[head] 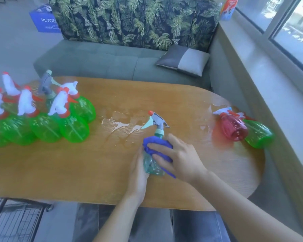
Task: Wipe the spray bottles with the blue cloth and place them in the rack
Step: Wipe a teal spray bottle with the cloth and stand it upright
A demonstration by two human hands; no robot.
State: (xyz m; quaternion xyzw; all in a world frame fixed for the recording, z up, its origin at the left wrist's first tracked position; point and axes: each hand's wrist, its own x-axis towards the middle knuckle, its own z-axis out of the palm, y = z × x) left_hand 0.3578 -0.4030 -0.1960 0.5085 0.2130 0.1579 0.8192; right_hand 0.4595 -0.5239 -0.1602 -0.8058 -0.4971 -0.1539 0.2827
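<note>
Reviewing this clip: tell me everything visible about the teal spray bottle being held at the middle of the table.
The teal spray bottle looks like clear, blue-green tinted plastic with a grey trigger head, a pale green trigger and collar, and an orange nozzle tip. It tilts over the wooden table, nozzle pointing away and left, near a wet patch. The left hand grips its lower body; the right hand presses the blue cloth around its shoulder. Whether its base touches the table is hidden.

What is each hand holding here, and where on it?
Left hand grips the clear teal spray bottle round its lower body; right hand presses the blue cloth against its upper body.
</note>
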